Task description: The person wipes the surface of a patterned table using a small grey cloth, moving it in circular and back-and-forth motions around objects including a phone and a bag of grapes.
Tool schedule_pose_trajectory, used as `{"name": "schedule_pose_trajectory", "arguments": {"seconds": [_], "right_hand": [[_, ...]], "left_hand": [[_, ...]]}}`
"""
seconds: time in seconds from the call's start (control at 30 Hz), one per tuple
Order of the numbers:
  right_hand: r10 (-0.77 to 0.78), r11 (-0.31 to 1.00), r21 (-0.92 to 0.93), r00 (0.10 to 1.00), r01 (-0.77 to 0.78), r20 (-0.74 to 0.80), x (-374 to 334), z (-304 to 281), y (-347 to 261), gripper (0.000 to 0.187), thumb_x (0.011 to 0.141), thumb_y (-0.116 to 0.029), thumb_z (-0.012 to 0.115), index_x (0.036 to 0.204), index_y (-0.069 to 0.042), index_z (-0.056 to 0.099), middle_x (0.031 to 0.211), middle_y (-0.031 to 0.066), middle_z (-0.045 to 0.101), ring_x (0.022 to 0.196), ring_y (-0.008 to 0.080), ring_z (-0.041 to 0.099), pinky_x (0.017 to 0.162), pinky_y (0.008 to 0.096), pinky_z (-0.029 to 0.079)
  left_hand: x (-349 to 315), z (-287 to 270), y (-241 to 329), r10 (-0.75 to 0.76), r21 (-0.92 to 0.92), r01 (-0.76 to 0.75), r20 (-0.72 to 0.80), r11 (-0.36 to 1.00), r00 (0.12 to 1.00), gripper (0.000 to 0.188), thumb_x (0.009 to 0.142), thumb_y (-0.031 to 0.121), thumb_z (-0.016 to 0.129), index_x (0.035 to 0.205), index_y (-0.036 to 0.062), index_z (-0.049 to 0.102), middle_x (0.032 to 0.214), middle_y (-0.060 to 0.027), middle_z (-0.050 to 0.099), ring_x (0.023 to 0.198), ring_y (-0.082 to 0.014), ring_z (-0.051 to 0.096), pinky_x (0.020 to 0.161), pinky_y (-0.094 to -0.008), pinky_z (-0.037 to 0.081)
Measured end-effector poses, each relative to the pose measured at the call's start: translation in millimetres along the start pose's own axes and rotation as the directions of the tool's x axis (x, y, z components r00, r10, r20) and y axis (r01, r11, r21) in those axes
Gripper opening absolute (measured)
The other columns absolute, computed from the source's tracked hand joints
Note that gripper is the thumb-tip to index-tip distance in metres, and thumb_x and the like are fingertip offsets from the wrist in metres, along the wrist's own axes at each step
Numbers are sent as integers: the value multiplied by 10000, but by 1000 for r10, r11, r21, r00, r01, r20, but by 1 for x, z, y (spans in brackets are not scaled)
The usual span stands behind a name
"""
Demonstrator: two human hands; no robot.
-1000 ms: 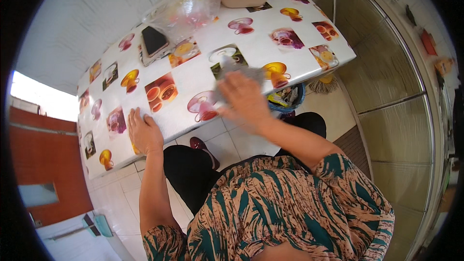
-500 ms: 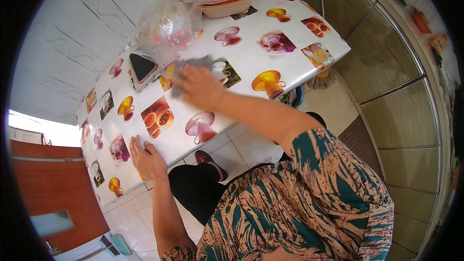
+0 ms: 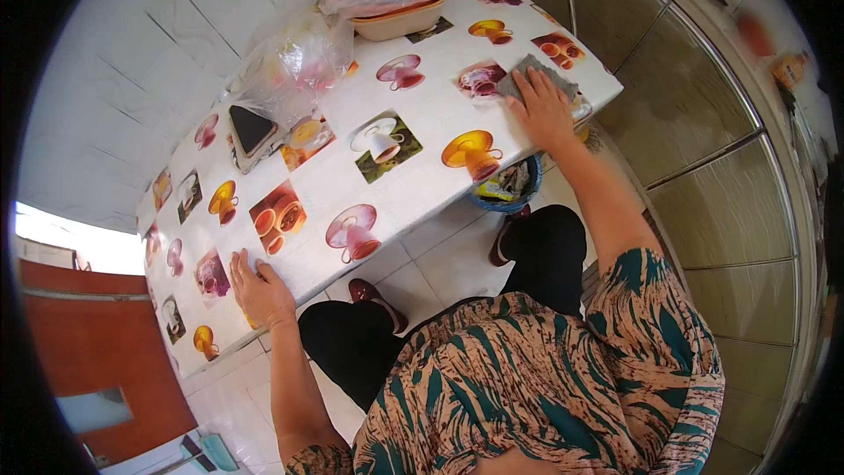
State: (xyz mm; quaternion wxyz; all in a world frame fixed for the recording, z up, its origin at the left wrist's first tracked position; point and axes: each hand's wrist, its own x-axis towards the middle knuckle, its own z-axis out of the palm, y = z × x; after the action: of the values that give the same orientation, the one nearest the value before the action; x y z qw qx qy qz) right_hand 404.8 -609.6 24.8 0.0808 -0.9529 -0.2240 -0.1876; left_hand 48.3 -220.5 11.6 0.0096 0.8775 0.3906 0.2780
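Right hand [image 3: 542,114]: flat on grey cloth [image 3: 559,81], table's [image 3: 418,189] right end | left hand [image 3: 262,290]: palm down, table's near edge | phone [image 3: 251,128]: by table's far edge | blue bin [image 3: 508,205]: below table's near edge

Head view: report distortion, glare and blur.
Head view: glossy brown panelled doors bow outward; same view, left: white patch overexposed; same view, upper right: red object blurred, while gray fabric cloth, bare left hand and right hand look fairly crisp.

One cloth [image 3: 561,83], two shoes [image 3: 366,291]
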Motion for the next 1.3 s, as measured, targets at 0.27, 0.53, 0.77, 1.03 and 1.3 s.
{"name": "schedule_pose_trajectory", "arguments": {"seconds": [0.27,0.53,0.77,1.03,1.3], "right_hand": [[-195,957,195,974,214,-113,-89,-18,-107,597,925,-438,536,1423,-123,441,1480,157,395,1372,332,360,1082,499,286],[-446,828,357,894,432,-47,-114,-24,-165,610,940,-450,504,1456,-144,390,1522,140,332,1430,290,258,1133,460,235],[-282,930,216,955,296,-95,-88,-21,-78,537,953,-403,517,1420,-148,444,1476,126,400,1381,284,353,1102,462,299],[-181,962,185,976,202,-125,-78,-16,-61,508,958,-392,504,1397,-140,469,1479,118,401,1378,281,355,1128,441,253],[-170,963,190,977,193,-130,-78,-12,-65,513,951,-385,505,1398,-136,467,1482,122,395,1384,285,346,1130,440,248]], "left_hand": [[4,13,-14,-6,49,5,18,999,1000,375,938,211,467,1254,26,549,1385,-145,514,1298,-323,454,1072,-428,357],[5,15,-16,-26,19,26,38,999,999,381,946,219,456,1264,29,546,1396,-148,503,1310,-316,442,1080,-425,345],[4,18,-20,-6,3,6,18,1000,1000,379,946,219,463,1264,31,548,1394,-150,505,1307,-318,444,1078,-425,349],[5,14,-15,-28,15,27,29,1000,999,376,940,217,470,1254,27,553,1388,-149,510,1302,-322,448,1074,-426,354],[7,16,-19,-15,26,14,28,1000,999,375,942,215,466,1254,26,551,1393,-148,504,1303,-323,446,1075,-426,354]]}}
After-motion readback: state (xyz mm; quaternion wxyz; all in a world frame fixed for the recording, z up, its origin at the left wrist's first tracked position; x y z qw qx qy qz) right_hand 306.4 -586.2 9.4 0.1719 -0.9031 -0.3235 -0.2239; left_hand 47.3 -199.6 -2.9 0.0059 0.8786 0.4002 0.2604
